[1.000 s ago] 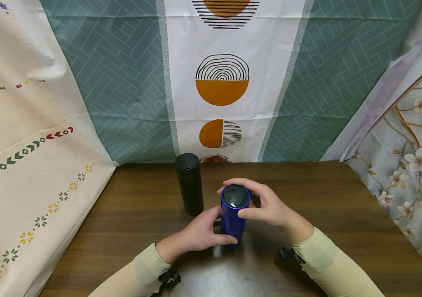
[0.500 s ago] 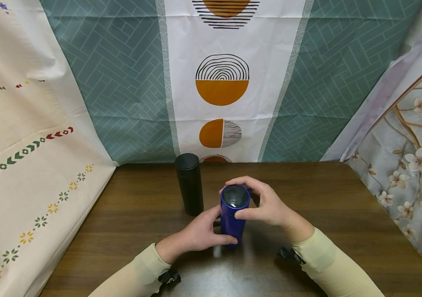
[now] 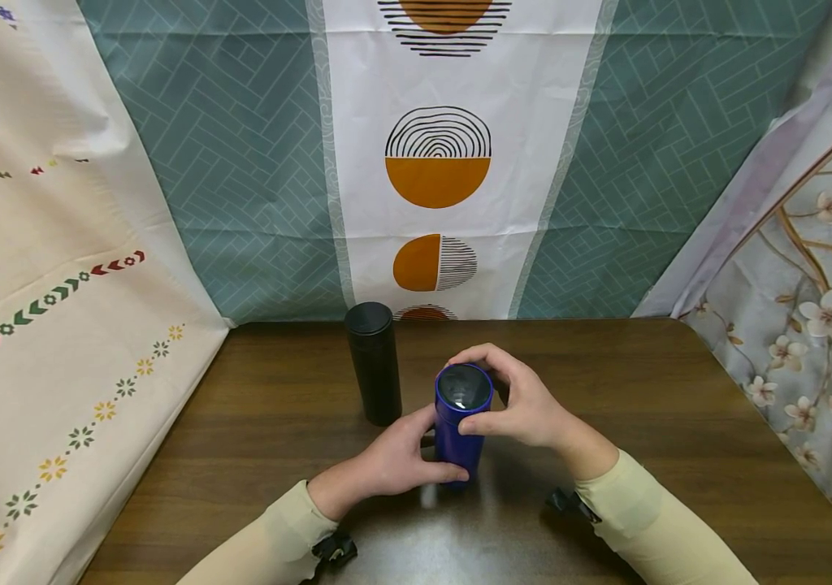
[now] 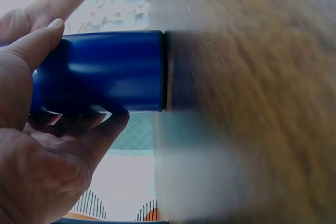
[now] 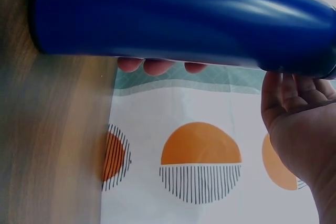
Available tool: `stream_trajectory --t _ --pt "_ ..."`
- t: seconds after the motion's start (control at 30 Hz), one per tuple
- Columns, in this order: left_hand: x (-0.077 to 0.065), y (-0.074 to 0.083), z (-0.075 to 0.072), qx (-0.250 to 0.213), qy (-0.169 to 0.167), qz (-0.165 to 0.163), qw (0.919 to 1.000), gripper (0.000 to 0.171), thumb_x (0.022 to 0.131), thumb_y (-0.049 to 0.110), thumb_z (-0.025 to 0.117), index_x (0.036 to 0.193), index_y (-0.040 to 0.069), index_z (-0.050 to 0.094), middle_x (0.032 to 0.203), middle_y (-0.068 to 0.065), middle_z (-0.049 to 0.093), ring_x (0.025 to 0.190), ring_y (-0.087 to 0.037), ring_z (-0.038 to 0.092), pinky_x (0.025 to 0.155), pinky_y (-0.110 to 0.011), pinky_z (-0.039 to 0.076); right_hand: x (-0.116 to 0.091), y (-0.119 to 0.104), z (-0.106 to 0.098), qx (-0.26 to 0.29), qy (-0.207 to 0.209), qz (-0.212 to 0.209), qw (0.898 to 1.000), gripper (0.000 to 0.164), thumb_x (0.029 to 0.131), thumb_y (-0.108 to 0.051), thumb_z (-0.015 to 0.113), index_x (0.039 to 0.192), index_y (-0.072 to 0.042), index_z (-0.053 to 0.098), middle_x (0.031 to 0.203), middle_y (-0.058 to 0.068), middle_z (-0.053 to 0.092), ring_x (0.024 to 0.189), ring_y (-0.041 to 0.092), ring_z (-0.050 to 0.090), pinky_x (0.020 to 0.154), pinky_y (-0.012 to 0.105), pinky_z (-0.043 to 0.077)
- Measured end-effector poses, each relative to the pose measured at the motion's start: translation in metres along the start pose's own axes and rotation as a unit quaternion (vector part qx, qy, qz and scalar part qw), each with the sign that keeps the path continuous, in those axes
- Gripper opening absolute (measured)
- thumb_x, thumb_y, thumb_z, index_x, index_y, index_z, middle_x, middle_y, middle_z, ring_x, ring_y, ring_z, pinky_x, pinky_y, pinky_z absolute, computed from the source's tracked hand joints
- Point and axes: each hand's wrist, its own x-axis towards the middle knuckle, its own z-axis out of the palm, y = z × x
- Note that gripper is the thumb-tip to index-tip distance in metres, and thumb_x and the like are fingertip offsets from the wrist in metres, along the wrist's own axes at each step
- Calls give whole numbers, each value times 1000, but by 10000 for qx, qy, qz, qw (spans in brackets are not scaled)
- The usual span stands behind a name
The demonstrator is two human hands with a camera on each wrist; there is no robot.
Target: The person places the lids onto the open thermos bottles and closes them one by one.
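A blue thermos flask (image 3: 457,443) stands upright on the table, its dark glossy lid (image 3: 464,387) facing up. Round the flask's lower body curls my left hand (image 3: 401,459), thumb in front and fingers behind. My right hand (image 3: 518,398) grips the top part at the lid, thumb on the near side and fingers round the far side. In the left wrist view the flask (image 4: 105,72) shows its dark base ring touching the tabletop. The right wrist view has the fingers of my right hand (image 5: 299,119) against the flask's lid end.
A black flask (image 3: 375,366) stands upright behind and left of the blue one, near my left fingers. The brown wooden table (image 3: 262,422) ends at a patterned cloth backdrop (image 3: 452,284); more cloth hangs at both sides.
My right thumb has slid leftward across the front of the flask's top, and the right fingers have shifted slightly right behind it. The left hand and the flask's position look the same.
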Motion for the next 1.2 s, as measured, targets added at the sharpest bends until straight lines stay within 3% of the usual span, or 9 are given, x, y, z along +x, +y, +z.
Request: stream_trajectory --t 0.77,1.2 --pt "0 -1 3 -85 67 -40 9999 74 94 27 94 157 28 55 146 8 69 134 -14 66 120 -44 49 -5 -4 6 -340 375 115 9987 68 81 -10 100 137 -5 62 126 19 71 113 39 69 102 39 56" --pt "-1 1 4 -50 148 34 9999 76 94 27 94 158 28 54 148 8 68 135 -15 65 119 -46 51 -7 -7 12 -560 656 199 9961 70 80 -7 101 136 -3 60 126 18 72 114 37 69 103 37 55"
